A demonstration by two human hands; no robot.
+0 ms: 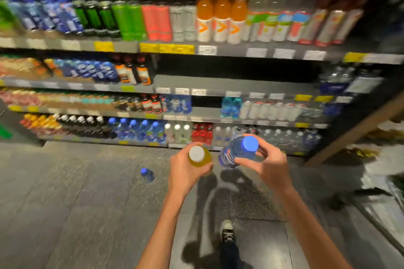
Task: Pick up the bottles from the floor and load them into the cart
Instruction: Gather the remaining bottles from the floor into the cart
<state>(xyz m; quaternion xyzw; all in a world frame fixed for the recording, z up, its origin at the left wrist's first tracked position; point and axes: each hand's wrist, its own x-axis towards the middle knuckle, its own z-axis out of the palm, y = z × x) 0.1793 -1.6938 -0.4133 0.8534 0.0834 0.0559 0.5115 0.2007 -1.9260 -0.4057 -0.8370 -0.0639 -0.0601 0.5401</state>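
- A tall run of drink shelves [218,50] fills the upper part of the view, its tiers packed with cans and bottles; the whole picture is blurred, so labels cannot be read.
- The grey floor [76,203] stretches out in front of the shelves' lowest tier.
- A small blue-capped bottle [147,174] stands alone on the floor, in front of the shelves' base and apart from both hands, nearer the left one.
- A dark shoe [227,231] shows on the floor, well back from the shelves, between the two forearms.
- Off the shelves' right end, at the frame edge, dark metal bars and pale shapes [376,207] appear; they may belong to the cart, but the blur leaves that unsure.
- Nothing lies between the hands and the lone bottle on the floor.
- The left hand [185,172] is curled round a yellow bottle with a white cap [200,157], held upright with the cap toward the camera, in front of the shelves' bottom tier.
- The right hand [271,166] grips a clear blue bottle with a blue cap [238,152], thumb and fingers wrapped round its upper body; it tilts, base leaning toward the yellow one.
- The two held bottles sit just beside each other, raised above the floor before the shelves.
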